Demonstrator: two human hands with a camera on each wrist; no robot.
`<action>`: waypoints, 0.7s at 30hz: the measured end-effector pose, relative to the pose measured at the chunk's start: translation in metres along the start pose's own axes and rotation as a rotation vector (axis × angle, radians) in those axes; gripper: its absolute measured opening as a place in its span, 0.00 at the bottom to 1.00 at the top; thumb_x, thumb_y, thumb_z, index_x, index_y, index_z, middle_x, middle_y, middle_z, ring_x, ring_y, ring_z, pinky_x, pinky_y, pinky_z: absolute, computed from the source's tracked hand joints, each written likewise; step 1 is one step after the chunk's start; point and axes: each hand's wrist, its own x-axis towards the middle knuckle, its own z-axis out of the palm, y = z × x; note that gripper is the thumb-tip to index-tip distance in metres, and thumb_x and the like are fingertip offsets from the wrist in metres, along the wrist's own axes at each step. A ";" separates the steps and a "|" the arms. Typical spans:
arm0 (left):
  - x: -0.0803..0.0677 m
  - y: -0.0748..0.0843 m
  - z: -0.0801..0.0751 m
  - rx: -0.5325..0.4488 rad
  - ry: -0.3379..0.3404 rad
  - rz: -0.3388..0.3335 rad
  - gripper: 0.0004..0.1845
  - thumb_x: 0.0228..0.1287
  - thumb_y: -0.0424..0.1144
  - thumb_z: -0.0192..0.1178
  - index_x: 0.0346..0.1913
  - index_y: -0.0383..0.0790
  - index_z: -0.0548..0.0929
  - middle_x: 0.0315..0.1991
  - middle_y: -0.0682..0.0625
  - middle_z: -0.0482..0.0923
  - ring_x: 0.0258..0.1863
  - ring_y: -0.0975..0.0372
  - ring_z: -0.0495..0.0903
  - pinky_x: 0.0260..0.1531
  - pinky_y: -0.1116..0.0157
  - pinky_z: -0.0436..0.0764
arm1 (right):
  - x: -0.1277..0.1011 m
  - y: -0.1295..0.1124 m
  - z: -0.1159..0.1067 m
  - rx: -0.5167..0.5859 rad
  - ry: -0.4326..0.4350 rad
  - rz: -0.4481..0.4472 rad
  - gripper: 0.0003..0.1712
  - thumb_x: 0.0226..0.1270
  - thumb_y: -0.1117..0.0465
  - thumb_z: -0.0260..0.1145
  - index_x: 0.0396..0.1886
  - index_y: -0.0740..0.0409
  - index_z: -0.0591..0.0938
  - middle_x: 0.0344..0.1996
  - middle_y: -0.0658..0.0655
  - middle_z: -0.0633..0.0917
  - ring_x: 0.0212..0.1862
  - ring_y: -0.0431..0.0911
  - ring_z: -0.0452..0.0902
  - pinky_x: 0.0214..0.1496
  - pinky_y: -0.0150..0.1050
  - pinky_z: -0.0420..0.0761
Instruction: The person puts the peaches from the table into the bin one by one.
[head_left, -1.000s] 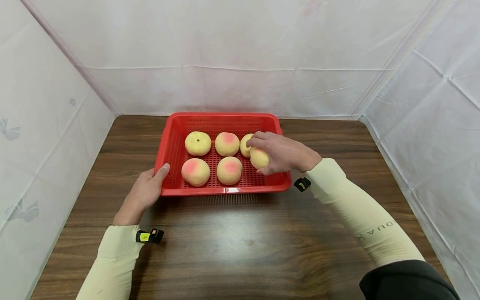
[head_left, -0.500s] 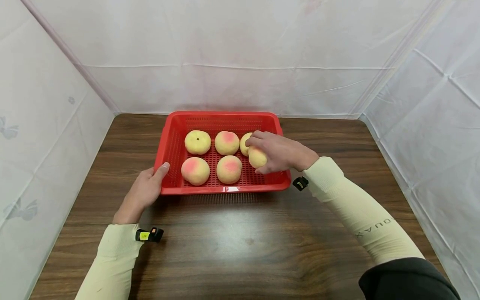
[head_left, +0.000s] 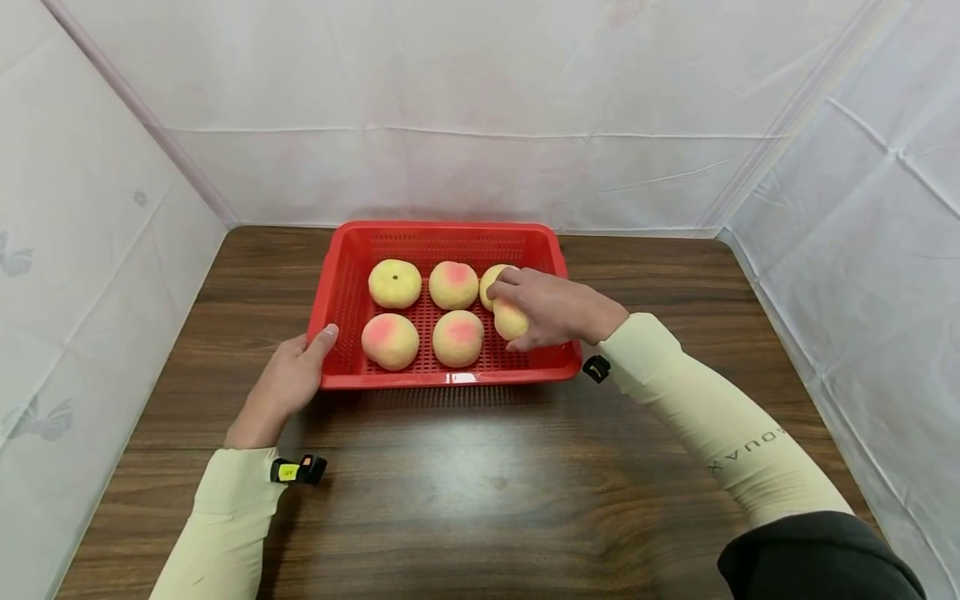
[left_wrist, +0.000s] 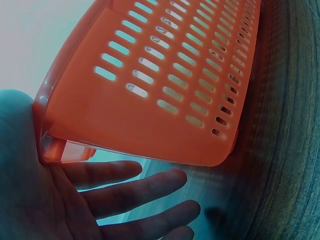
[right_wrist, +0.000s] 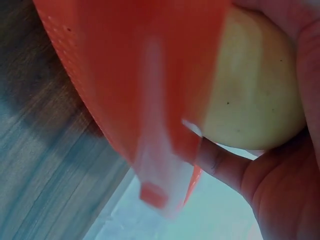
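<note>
Round pale-yellow peach (head_left: 510,320)

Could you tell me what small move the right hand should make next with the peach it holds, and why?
Probably lower and release: the right hand grips the peach over the one free spot in the red basket, beside five others, while the left hand steadies the corner.

basket (head_left: 341,287) mid-table (head_left: 480,483), 6 peaches (head_left: 389,342) inside, 2 rows, hands at L/R sides

We count six peaches (head_left: 391,342) in one red basket (head_left: 339,292) on one counter (head_left: 480,483), and two hands (head_left: 288,383).
</note>
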 end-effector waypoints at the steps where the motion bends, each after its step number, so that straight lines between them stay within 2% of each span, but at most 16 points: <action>1: 0.000 0.000 0.000 0.000 0.000 0.002 0.41 0.79 0.69 0.35 0.63 0.33 0.73 0.39 0.43 0.82 0.38 0.54 0.77 0.37 0.61 0.74 | 0.000 0.000 0.001 -0.006 -0.001 -0.006 0.37 0.58 0.49 0.79 0.66 0.53 0.76 0.60 0.54 0.76 0.58 0.49 0.75 0.60 0.44 0.80; 9: -0.001 -0.001 0.000 0.016 0.024 0.038 0.42 0.79 0.69 0.34 0.63 0.32 0.76 0.42 0.39 0.84 0.40 0.55 0.77 0.40 0.61 0.73 | 0.003 -0.001 0.001 -0.056 -0.002 -0.043 0.35 0.58 0.48 0.79 0.65 0.50 0.79 0.58 0.51 0.77 0.57 0.48 0.76 0.58 0.43 0.80; 14: 0.000 -0.001 0.000 0.005 0.017 0.029 0.42 0.78 0.70 0.34 0.64 0.33 0.75 0.43 0.39 0.83 0.40 0.54 0.77 0.40 0.61 0.73 | 0.005 -0.003 -0.001 -0.042 -0.018 -0.053 0.35 0.58 0.50 0.79 0.66 0.51 0.80 0.59 0.52 0.78 0.61 0.49 0.74 0.59 0.45 0.80; 21: 0.000 -0.002 0.000 -0.006 0.008 0.023 0.43 0.78 0.70 0.35 0.65 0.33 0.74 0.45 0.39 0.83 0.42 0.54 0.78 0.41 0.60 0.73 | 0.010 -0.006 -0.001 -0.076 -0.065 -0.032 0.35 0.57 0.55 0.78 0.65 0.50 0.79 0.59 0.53 0.78 0.58 0.52 0.74 0.58 0.45 0.80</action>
